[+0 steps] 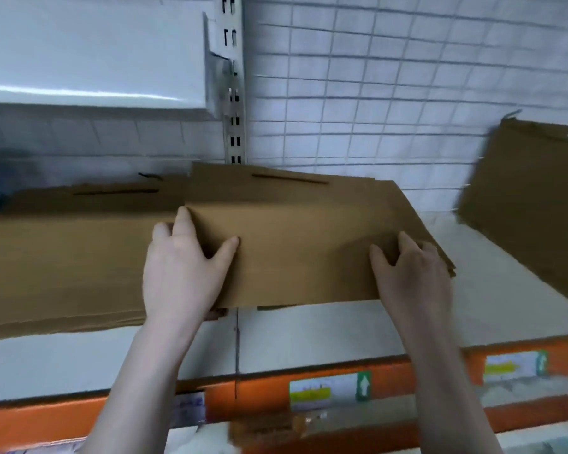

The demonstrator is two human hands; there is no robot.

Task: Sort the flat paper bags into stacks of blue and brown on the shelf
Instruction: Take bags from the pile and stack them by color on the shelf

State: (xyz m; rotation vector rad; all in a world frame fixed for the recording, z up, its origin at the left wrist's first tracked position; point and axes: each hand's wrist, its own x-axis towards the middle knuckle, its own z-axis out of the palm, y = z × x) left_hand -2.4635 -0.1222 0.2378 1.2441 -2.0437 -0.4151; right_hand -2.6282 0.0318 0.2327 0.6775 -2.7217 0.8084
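brown bag bundle: left hand and right hand each pinching an edge; next, square onto brown stack, shelf.

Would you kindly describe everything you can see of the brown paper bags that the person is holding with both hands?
The held brown bags are a thin sheaf of flat, plain kraft-paper bags, edges fanned slightly at the right. A dark flat handle strip shows near the far edge. The sheaf lies nearly level over the white shelf, its left part overlapping the brown stack. The left hand grips its left edge, thumb on top; the right hand holds the right corner. Whether it rests on the shelf is unclear.
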